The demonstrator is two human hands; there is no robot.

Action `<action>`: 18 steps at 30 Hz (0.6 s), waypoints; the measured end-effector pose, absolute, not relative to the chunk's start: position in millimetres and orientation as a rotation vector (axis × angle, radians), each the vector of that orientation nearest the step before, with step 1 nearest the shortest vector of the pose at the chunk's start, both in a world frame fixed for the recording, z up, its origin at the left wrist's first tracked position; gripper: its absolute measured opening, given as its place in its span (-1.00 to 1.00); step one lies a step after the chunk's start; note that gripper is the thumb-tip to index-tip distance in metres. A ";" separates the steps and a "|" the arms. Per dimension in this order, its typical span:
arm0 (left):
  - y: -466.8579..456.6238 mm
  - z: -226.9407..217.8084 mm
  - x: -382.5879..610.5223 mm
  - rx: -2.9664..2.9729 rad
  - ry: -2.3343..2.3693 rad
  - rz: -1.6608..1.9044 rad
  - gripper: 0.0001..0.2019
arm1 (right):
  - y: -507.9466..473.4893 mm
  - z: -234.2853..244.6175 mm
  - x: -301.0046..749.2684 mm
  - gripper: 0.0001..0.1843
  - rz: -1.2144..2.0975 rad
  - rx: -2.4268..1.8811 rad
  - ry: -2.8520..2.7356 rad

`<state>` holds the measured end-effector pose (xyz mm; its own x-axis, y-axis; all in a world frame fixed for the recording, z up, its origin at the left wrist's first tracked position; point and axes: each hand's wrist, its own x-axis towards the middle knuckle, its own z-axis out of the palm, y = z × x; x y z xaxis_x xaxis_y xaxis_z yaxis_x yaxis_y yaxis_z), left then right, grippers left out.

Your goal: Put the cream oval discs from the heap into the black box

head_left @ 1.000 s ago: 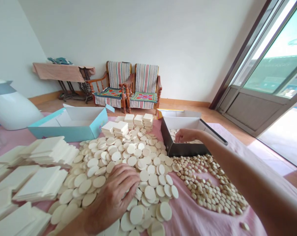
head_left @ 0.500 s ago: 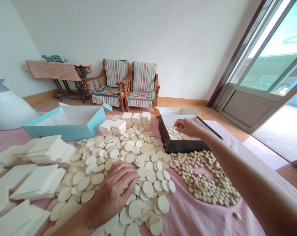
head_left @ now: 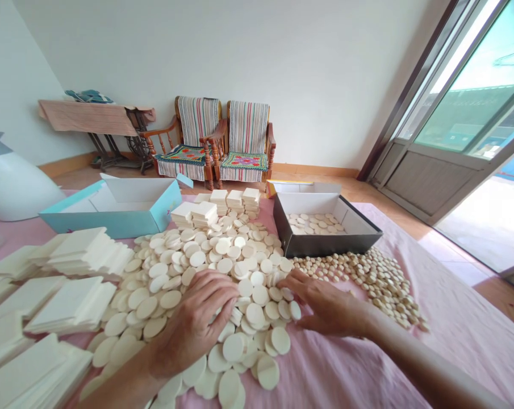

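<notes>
Head view: the left hand (head_left: 197, 324) is laid flat, fingers spread, on the white discs (head_left: 222, 267). The right hand (head_left: 325, 307) is rested open at their 3 o'clock edge, nothing gripped.

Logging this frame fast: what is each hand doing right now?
Left hand: palm down, fingers curled on the pile of white round discs; a grip cannot be told.
Right hand: open, fingers touching the discs' edge, holding nothing visible.

Two striped wooden armchairs (head_left: 222, 145) are standing against the white wall (head_left: 282, 62) at centre frame; daylight is streaming through the glass sliding door (head_left: 473, 108) at right onto the tan floor (head_left: 367, 196).
</notes>
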<state>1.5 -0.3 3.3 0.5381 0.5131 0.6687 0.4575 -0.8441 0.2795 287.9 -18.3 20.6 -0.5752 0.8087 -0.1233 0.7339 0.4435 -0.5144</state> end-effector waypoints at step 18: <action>-0.9 4.0 1.4 2.709 0.831 1.236 -0.83 | -21.1 13.4 285.1 -0.77 0.599 -1.512 -2.491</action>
<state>1.4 -0.9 4.0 0.5361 0.4911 0.6866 0.4509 -0.8542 0.2589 285.1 -21.1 13.4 -0.4730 0.8787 -0.0638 0.8117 0.4065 -0.4194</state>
